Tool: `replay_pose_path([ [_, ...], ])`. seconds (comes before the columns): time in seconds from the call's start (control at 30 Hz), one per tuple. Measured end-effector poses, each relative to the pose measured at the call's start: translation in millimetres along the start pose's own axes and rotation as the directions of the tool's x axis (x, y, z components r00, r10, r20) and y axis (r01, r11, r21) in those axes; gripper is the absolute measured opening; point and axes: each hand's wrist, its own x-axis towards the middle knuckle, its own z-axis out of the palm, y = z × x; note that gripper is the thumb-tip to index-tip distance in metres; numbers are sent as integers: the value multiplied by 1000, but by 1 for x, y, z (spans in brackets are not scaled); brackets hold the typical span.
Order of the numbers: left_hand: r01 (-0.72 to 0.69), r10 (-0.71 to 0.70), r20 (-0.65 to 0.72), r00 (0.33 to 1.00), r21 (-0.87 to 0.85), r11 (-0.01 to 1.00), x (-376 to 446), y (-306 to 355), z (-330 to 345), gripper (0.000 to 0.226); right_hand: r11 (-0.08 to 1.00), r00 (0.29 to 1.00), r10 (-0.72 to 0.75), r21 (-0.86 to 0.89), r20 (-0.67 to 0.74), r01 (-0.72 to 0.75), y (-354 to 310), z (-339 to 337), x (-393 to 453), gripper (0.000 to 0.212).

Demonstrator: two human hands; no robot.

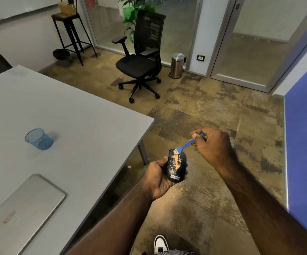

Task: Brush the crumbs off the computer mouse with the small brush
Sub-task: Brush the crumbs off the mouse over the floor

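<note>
The left hand (160,176) grips the mouse (176,165); the right hand (211,144) pinches the brush (185,145). Best to sweep crumbs (177,162) gently away, down to the floor (213,111).

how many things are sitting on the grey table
2: a blue mesh cup toward the table's middle, and a closed silver laptop at its near left corner. More may lie out of frame.

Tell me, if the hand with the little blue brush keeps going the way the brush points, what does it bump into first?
Probably the mouse. The right hand aims the blue brush down and left, and its bristles already sit at the mouse's far end, just above the orange crumbs. The left hand holds the mouse off the table.
</note>
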Motion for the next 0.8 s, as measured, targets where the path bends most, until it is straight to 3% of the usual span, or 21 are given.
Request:
replay_pose_path([
  [0.13, 4, -4, 1, 1000, 1, 1000, 1, 1, -2, 51, 997, 999, 2, -76, -40, -5, -1, -1, 1, 14],
  [0.8, 6, -6, 7, 1000, -21, 1000, 4, 6, -5, 50, 992, 998, -61, -110, 21, 63, -4, -6, 9, 12],
])
